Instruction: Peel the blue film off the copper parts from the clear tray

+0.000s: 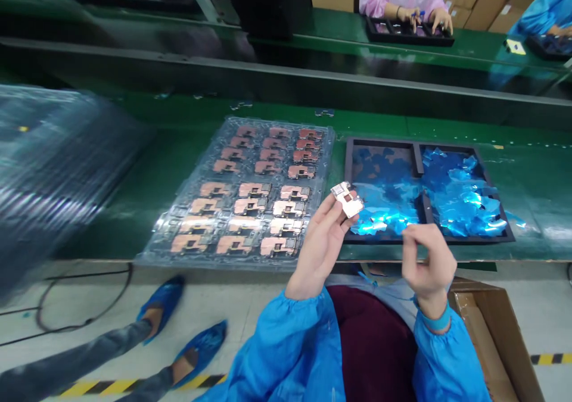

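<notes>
My left hand [319, 244] holds a small copper-and-silver metal part [347, 199] by its fingertips, raised just over the near left corner of a black tray [383, 144]. The tray's two compartments are full of blue film scraps [451, 196]. My right hand [428, 258] hovers at the tray's front edge with fingers curled and pinched together; what it holds, if anything, I cannot make out. To the left lies a clear plastic tray [241, 190] with rows of several similar copper parts.
The green bench [527, 170] runs across the view. A blurred stack of clear trays [53, 164] sits at the left. A cardboard box [496, 324] stands by my right knee. Another person's legs in blue shoe covers [187, 324] lie lower left. People work at black trays [409, 31] opposite.
</notes>
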Tool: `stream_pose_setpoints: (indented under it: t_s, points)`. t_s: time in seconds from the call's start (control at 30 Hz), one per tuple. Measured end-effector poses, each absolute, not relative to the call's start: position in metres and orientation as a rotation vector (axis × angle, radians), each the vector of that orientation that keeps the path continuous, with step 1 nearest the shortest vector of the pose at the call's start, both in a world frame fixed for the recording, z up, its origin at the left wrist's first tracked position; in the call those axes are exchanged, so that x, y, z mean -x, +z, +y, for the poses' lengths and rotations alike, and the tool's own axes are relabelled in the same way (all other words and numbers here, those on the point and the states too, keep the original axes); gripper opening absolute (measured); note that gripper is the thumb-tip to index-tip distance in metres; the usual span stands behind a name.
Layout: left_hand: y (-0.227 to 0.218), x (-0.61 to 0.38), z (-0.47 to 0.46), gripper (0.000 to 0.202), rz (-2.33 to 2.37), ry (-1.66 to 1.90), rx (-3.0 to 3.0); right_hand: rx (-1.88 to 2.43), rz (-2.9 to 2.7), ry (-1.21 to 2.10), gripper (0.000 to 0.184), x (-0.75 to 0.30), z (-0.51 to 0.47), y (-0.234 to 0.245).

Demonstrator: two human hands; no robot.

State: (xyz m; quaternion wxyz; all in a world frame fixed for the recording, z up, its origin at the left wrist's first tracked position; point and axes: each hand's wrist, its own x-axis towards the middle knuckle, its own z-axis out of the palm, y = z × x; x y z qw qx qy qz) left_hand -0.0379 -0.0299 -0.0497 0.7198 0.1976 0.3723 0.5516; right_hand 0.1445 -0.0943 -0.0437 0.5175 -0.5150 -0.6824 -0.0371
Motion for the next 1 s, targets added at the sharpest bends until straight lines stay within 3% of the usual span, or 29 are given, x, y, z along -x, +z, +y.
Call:
stream_pose_setpoints:
  t_s: [0.07, 0.17, 0.3, 0.4, 0.6, 0.8, 1.0]
  points:
    - [-0.051, 0.039, -0.029, 0.024, 0.866, 1.287, -0.466, 1.451, -1.444, 0.021, 0.010, -0.147, -0.076, -0.048]
    - [-0.050, 0.037, -0.032, 0.029, 0.926, 1.331, -0.536, 1.683, -1.427, 0.148, 0.019, -0.154, -0.043, -0.059]
    - [-0.050, 0.034, -0.037, 0.031, 1.051, 1.339, -0.608, 1.878, -1.488, 0.029, 0.028, -0.154, -0.023, -0.068]
    - [-0.053, 0.032, -0.040, 0.028, 1.107, 1.355, -0.662, 1.732, -1.435, 0.110, 0.030, -0.140, -0.032, -0.059]
    - [-0.054, 0.030, -0.044, 0.030, 1.113, 1.313, -0.848, 1.419, -1.391, 0.736, 0.015, -0.109, -0.052, -0.040]
    - [-0.045, 0.028, -0.048, 0.038, 1.126, 1.230, -0.934, 1.397, -1.346, 0.709, 0.026, -0.108, -0.052, -0.046]
    - [-0.047, 0.022, -0.051, 0.037, 1.123, 1.255, -0.924, 1.418, -1.238, 0.773, 0.025, -0.108, -0.056, -0.048]
